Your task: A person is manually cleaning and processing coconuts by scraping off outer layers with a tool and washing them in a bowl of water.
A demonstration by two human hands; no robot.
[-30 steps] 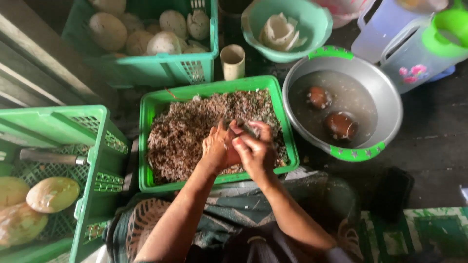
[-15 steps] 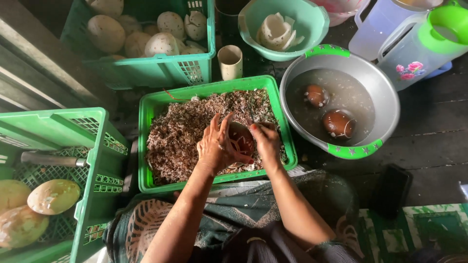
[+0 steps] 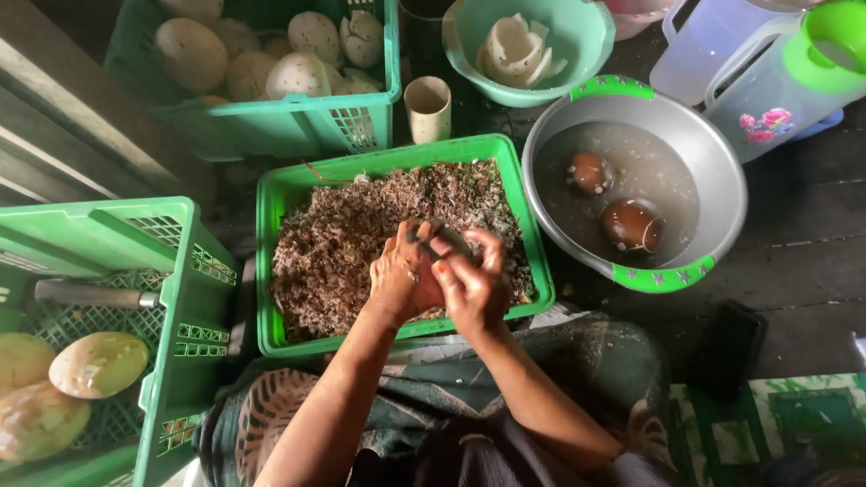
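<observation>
Left hand [image 3: 406,275] and right hand [image 3: 471,281] are jointly gripping a dark round object [image 3: 444,239]. Both are hovering inside the green tray [image 3: 271,271], its rims lying well clear around them.

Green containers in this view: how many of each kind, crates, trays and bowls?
Green slatted crates: 2, top crate and left crate
Green shallow tray of brown scrapings: 1
Pale green bowl: 1
Total: 4

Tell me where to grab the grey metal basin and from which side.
Grip the grey metal basin by its two green rim handles, far one and near one, both hands coming from above. It holds water and two brown shells, so keep it level.
</observation>
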